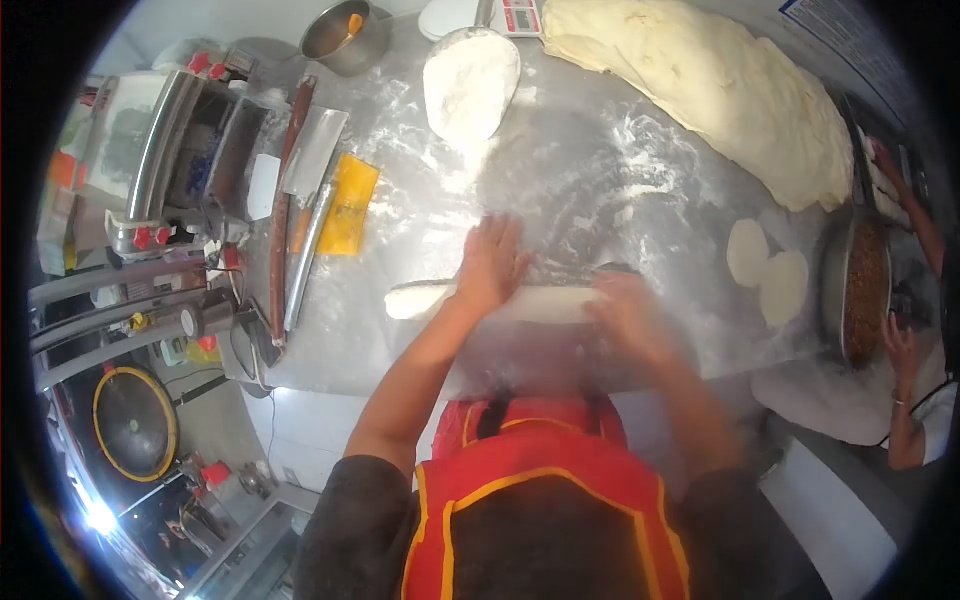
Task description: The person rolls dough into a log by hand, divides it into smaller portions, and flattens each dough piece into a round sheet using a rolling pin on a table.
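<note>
A long pale roll of dough (550, 304) lies crosswise on the floured metal table near its front edge. My left hand (492, 268) rests across the roll with its fingers stretched forward, palm down. Toward the roll's right end is my right hand (630, 312), smeared by motion, so how its fingers are set does not show. Loose flour (440, 240) is scattered over the table (400, 345) around both hands. Two flat dough rounds (784, 288) lie to the right, one partly over or against the other.
A big dough mass (700, 80) fills the back right. Behind are a scoop of flour (472, 80), a scale (520, 18) and a metal pot (345, 38). Left lie a rolling pin (290, 200), cleaver (316, 150) and yellow scraper (348, 205). A co-worker's hand (900, 345) is beside a filling tray (866, 295).
</note>
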### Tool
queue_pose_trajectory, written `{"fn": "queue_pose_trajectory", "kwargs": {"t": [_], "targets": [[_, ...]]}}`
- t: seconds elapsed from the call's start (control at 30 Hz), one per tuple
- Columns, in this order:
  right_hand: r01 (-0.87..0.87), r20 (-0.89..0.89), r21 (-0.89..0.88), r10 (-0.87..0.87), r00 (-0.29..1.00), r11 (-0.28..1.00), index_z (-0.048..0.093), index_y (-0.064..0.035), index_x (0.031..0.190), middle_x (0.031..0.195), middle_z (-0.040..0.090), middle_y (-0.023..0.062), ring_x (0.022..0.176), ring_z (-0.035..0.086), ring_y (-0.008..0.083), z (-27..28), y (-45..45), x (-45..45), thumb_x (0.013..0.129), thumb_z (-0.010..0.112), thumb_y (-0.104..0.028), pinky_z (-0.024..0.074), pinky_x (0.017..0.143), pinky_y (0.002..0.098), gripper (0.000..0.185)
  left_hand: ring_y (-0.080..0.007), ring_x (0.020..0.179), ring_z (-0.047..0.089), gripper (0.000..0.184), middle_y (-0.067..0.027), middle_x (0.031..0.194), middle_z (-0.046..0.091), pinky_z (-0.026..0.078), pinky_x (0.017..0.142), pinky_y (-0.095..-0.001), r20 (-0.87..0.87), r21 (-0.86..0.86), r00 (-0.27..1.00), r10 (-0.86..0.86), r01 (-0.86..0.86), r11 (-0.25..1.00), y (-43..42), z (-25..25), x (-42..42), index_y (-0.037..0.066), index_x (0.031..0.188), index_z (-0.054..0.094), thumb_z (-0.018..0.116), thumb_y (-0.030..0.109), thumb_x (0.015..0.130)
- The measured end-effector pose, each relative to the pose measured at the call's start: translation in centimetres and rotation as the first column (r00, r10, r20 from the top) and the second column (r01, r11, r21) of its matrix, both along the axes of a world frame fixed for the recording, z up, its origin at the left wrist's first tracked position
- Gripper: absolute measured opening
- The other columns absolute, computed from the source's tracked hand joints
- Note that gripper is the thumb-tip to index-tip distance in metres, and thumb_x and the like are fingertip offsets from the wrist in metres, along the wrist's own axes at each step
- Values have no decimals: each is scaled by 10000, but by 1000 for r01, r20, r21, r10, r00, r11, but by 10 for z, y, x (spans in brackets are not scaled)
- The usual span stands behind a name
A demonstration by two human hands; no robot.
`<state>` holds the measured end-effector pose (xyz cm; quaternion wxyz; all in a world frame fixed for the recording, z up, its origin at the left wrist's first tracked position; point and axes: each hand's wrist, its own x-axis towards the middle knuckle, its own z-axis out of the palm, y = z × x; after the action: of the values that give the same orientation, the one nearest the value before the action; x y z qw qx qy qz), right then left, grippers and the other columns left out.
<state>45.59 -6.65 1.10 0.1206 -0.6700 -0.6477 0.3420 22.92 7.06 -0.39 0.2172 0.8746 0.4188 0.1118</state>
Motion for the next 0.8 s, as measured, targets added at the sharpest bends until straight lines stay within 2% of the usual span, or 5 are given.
{"fn": "queue_pose_trajectory", "kwargs": {"t": [0.1, 0.2, 0.53, 0.63, 0.8], "targets": [[170, -31, 64, -168, 985, 983, 571, -70, 1261, 1322, 531, 129, 1296, 393, 343, 17, -24, 22, 756, 732, -354, 264, 1108, 458, 601, -396, 1251, 450, 550, -213, 1344, 498, 373, 1025, -473, 204, -270, 956, -211, 262, 926, -27, -4, 20, 36, 1327, 484, 638, 280, 860], [4, 32, 230, -12, 999, 973, 553, -61, 1251, 1296, 520, 133, 1276, 386, 358, 15, -28, 16, 711, 759, -274, 312, 1066, 456, 616, -351, 1168, 501, 567, -186, 1220, 549, 416, 955, -446, 126, -77, 911, -393, 403, 912, -60, -1, 40, -6, 1265, 509, 666, 295, 811], [125, -106, 376, -91, 990, 918, 618, -53, 1082, 1018, 608, 161, 951, 607, 357, 26, 30, 41, 696, 792, -157, 497, 805, 417, 436, -337, 929, 598, 369, -138, 976, 625, 484, 767, -429, 207, -157, 964, -169, 203, 966, -25, 24, 73, 95, 1007, 572, 755, 241, 722], [187, -279, -2, -180, 943, 982, 625, -63, 1094, 1057, 624, 164, 1007, 593, 363, 55, 48, 49, 724, 742, -191, 476, 887, 417, 409, -347, 935, 613, 400, -144, 972, 647, 477, 775, -456, 159, -298, 986, -58, 104, 949, -26, 29, 81, 102, 1037, 577, 760, 285, 731], [110, -143, 91, -97, 985, 990, 602, -70, 1133, 1052, 645, 151, 989, 620, 326, 33, 38, 42, 721, 755, -203, 488, 862, 378, 459, -348, 895, 639, 444, -141, 931, 673, 490, 768, -464, 190, -183, 975, -119, 154, 971, -38, 10, 105, 106, 1050, 595, 766, 360, 729]]}}
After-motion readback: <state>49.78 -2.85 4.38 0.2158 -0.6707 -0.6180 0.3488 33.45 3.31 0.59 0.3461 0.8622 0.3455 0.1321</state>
